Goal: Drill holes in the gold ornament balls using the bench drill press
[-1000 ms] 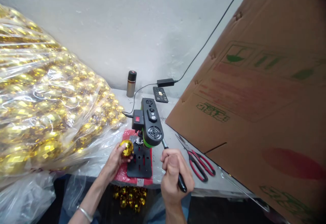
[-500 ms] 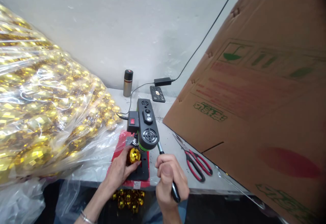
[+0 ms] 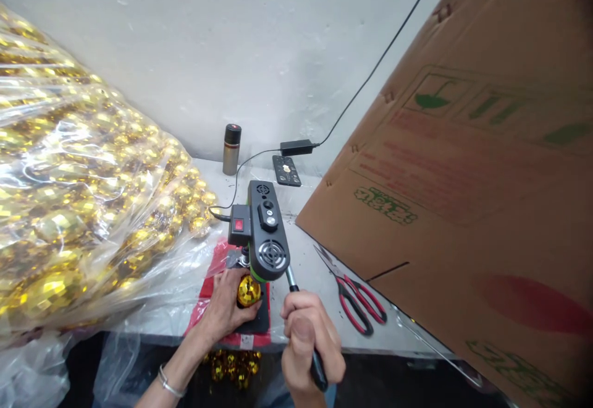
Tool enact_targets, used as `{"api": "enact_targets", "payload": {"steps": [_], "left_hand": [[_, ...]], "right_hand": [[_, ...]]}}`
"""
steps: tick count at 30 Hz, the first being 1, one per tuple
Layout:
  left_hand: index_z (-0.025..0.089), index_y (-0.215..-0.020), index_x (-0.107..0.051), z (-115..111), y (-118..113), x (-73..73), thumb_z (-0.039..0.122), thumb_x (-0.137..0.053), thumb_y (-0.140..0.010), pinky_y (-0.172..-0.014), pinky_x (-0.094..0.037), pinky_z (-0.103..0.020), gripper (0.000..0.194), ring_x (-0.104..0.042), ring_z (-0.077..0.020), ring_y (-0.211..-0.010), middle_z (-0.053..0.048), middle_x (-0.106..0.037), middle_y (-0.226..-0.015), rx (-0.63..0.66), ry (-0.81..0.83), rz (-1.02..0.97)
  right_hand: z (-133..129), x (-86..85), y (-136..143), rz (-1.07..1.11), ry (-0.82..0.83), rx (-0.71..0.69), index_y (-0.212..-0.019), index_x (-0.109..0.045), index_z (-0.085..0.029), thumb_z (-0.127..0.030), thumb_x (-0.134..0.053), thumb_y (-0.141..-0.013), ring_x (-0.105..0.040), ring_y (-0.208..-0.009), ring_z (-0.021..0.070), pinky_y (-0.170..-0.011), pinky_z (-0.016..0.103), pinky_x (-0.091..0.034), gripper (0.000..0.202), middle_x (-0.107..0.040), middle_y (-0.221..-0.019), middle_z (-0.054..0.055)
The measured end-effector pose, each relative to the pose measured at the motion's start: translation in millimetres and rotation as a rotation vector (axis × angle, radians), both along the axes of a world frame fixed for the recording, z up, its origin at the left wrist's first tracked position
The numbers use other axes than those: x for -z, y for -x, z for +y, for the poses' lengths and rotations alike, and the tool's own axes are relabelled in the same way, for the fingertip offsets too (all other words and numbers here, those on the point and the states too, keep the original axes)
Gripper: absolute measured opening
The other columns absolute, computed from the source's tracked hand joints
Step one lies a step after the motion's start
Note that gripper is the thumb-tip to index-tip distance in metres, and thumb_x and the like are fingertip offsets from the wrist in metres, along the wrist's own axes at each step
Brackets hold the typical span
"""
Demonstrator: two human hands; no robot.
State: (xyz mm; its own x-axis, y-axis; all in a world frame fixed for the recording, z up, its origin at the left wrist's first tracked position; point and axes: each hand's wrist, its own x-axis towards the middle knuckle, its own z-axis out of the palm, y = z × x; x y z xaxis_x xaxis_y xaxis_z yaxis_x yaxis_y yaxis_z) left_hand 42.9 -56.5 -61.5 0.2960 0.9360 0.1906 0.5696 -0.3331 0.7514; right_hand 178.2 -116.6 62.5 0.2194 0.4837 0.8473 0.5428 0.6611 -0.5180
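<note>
A gold mirrored ball [image 3: 249, 291] sits under the front end of a black bench drill press [image 3: 270, 229], on the machine's dark base [image 3: 262, 321]. My left hand [image 3: 228, 305] is closed around the ball, thumb at the near side and fingers at the far side. The drill tip and where it meets the ball are hidden by the machine's head. My right hand [image 3: 311, 334] is wrapped round the black-gripped lever [image 3: 319, 369] at the machine's right side. A red sheet [image 3: 208, 297] lies beneath the base.
Red-and-black scissors [image 3: 354, 300] lie right of the lever, beside a large cardboard box [image 3: 440, 179]. A clear bag of gold balls [image 3: 92, 198] fills the left. Behind stand a bottle [image 3: 231, 150], a phone [image 3: 286, 170] and a power adapter [image 3: 297, 147]. More gold balls [image 3: 234, 368] show below the table edge.
My left hand and the ball have shifted slightly right and nearer. The right hand keeps its hold on the lever, which has moved only a little.
</note>
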Motion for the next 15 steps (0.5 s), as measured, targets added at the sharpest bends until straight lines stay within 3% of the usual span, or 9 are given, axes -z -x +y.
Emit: {"api": "enact_targets", "payload": {"steps": [3, 7, 15], "left_hand": [[0.021, -0.121, -0.069, -1.0, 0.8, 3.2, 0.029, -0.082, -0.077, -0.096, -0.051, -0.049, 0.047, -0.069, -0.0346, -0.106, -0.009, -0.075, -0.111, 0.009, -0.001, 0.003], [0.021, -0.122, -0.068, -1.6, 0.1, 6.2, 0.023, -0.080, -0.075, -0.095, -0.050, -0.048, 0.048, -0.069, -0.0349, -0.107, -0.010, -0.074, -0.114, 0.011, -0.022, -0.005], [0.021, -0.119, -0.067, -3.1, -1.8, 6.5, 0.022, -0.078, -0.075, -0.096, -0.050, -0.050, 0.045, -0.069, -0.0350, -0.106, -0.009, -0.075, -0.111, -0.004, -0.023, -0.002]], "right_hand": [[-1.3, 8.5, 1.2, -0.011, 0.000, 0.033, -0.076, -0.052, -0.022, -0.017, -0.044, -0.109, -0.056, -0.059, 0.0103, -0.059, 0.027, -0.047, 0.034, -0.058, -0.069, -0.003], [-5.5, 27.2, 2.7, -0.015, 0.048, 0.087, -0.078, -0.053, -0.023, -0.023, -0.042, -0.112, -0.059, -0.062, 0.0089, -0.085, 0.031, -0.056, 0.035, -0.061, -0.073, -0.005], [-7.1, 44.5, 6.2, 0.072, 0.052, 0.087, -0.080, -0.054, -0.024, -0.027, -0.043, -0.112, -0.059, -0.064, 0.0092, -0.095, 0.033, -0.055, 0.034, -0.061, -0.075, -0.006]]}}
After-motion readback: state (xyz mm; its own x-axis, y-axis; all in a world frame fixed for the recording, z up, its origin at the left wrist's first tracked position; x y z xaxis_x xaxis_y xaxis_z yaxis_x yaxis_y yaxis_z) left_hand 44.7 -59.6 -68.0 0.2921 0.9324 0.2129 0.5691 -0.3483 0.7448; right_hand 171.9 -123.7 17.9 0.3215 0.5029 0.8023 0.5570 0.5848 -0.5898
